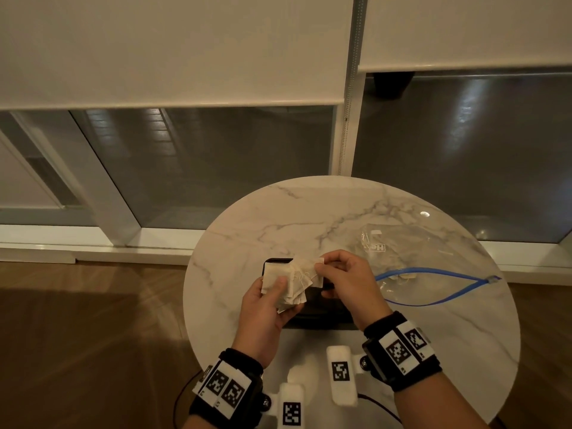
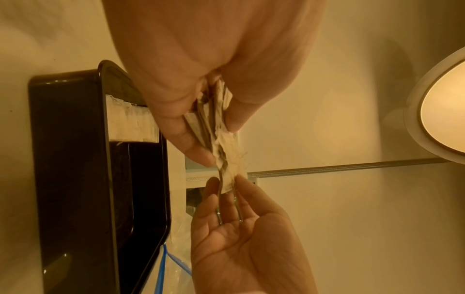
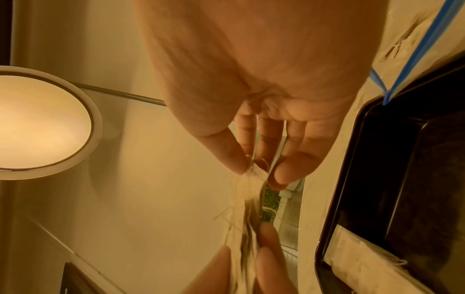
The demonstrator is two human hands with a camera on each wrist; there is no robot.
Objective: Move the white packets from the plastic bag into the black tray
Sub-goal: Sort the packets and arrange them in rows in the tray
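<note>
Marble surface [image 1: 402, 320] under you. White packets [image 1: 294, 286] bunched in your left hand [image 1: 266, 314], above black tray [image 1: 325, 314]; your right hand [image 1: 349, 283] pinches top packet's corner. More packets already in tray. Plastic bag [image 1: 411, 258] lies right, mouth open.

A bundle of white packets [image 2: 219, 127] is held between the thumb and the curled fingers of the left hand [image 2: 201, 65], above and just beside the black tray [image 2: 73, 159]. The far end of the bundle is pinched by the fingertips [image 2: 211, 185] of the right hand [image 2: 241, 242], whose palm is turned toward the camera. Thin threads are seen at the edge of the packets. Inside the black tray, at its end nearer the left hand, more white packets [image 2: 130, 123] are laid flat. Beyond the other end of the tray, part of a clear plastic bag [image 2: 176, 264] with a blue strip is visible. A round lamp [image 2: 443, 111] is seen far from the tray.
</note>
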